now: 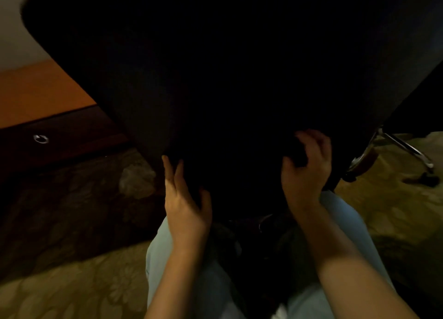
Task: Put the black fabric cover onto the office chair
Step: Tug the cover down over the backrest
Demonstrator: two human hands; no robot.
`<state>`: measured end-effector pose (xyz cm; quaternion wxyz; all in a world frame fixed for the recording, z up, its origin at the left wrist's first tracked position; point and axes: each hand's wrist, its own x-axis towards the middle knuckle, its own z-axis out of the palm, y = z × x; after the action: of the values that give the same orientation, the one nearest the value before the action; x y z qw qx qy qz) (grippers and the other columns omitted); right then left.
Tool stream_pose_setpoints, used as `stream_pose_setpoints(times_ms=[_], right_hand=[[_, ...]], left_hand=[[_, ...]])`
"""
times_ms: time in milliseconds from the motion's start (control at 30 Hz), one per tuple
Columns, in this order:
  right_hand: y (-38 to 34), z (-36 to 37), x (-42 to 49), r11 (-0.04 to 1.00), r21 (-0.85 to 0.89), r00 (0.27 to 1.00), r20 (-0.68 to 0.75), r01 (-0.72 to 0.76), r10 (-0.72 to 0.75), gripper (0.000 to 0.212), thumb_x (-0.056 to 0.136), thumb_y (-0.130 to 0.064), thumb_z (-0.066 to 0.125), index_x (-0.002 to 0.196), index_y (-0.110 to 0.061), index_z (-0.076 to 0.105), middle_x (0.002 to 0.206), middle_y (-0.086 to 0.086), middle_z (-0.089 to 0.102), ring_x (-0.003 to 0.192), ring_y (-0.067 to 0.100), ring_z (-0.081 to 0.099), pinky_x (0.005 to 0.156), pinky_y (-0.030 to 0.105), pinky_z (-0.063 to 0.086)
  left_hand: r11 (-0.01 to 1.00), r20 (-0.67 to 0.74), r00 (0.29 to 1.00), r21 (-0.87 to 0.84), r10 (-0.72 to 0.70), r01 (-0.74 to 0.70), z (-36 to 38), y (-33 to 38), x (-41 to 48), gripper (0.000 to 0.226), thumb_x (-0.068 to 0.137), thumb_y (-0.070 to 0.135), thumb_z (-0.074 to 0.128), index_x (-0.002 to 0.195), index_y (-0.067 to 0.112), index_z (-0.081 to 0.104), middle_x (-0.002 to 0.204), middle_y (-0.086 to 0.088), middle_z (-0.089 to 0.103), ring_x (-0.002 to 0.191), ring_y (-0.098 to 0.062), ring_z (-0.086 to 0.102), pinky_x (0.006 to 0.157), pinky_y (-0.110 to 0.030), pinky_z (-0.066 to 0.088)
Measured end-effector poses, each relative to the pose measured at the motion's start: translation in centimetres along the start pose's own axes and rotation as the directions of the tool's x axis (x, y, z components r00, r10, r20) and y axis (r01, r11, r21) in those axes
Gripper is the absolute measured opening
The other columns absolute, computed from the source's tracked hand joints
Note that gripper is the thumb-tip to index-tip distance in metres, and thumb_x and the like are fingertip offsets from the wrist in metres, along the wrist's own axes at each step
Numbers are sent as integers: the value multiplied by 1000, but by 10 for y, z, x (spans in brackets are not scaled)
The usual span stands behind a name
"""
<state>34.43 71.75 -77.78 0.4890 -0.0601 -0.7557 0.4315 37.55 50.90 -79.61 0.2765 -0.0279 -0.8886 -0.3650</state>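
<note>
Pale-trousered legs [155,270] sit closest, the person crouched or kneeling on the patterned carpet [60,290] with both forearms reaching forward and up. Ahead of them the cover [215,66] hangs as one broad black mass over the back of the chair [405,146], of which only a chrome foot shows plainly, off to the right.

Both hands are at the cover's lower edge, where it narrows. The left hand [185,206] lies along the fabric with fingers stretched upward and the thumb closed in against them, seemingly pinching the hem. The right hand [306,165], a little higher, has its fingers curled round a bunched fold of cloth, plainly gripping it.

To my eye the cover is already over the top and the step in hand is drawing it down and seating the bottom edge. Next would be a firm, even pull downward with both hands, then tucking the hem under the back's lower end. It is too dark there to tell how much is left to pull.

A wooden desk [43,90] stands to the left.
</note>
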Motion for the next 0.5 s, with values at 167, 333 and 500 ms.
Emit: stream_pose_setpoints(times_ms=[167,333,500], right_hand=[[12,-6,19,986,30,959,-230,-163,165,35,83,-10,65,117,-5,56,117,23,56,113,26,54,97,9,36],[-11,13,-10,998,-21,998,17,57,-56,35,72,-12,52,106,-20,55,117,9,52,107,18,49,91,8,38],[-15,22,-18,981,41,957,217,188,-193,32,71,-11,51,99,-18,64,110,-3,49,99,19,51,87,11,37]], left_hand=[[998,-21,998,-4,55,-55,5,14,-8,61,86,19,56,143,9,39,161,-3,16,137,-18,35,93,-47,52],[984,32,986,69,165,-166,19,27,-13,62,83,23,51,143,12,39,158,-3,21,138,-15,32,106,-37,39],[983,31,986,82,163,-165,22,30,-15,61,84,24,49,141,8,41,157,-3,22,140,-15,30,109,-32,33]])
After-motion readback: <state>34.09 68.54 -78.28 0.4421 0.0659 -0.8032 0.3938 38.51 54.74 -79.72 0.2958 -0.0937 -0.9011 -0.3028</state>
